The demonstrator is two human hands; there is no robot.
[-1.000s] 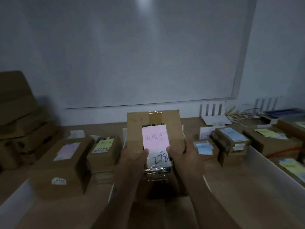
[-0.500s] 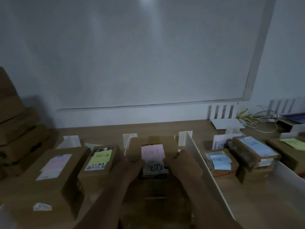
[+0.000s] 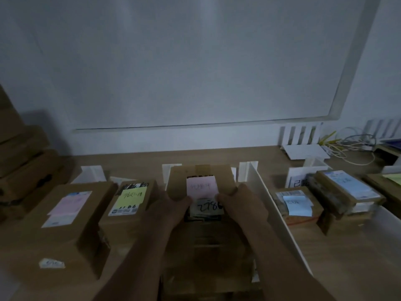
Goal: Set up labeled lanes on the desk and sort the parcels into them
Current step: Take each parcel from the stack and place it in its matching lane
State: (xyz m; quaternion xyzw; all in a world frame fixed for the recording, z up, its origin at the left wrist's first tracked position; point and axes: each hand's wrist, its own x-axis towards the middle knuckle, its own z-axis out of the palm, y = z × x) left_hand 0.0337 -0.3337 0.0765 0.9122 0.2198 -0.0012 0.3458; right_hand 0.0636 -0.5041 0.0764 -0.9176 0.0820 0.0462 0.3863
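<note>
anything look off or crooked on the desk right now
Mostly tidy. Two things stand out: in the lane right of the white divider, the blue-labelled parcel lies skewed across a stack and overhangs it. Left, the parcel with the pink note shares a lane with a yellow-noted parcel. Both hands hold the pink-noted parcel.

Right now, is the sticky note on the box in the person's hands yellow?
No, the held box carries a pink sticky note; the yellow note is on its neighbour.
</note>
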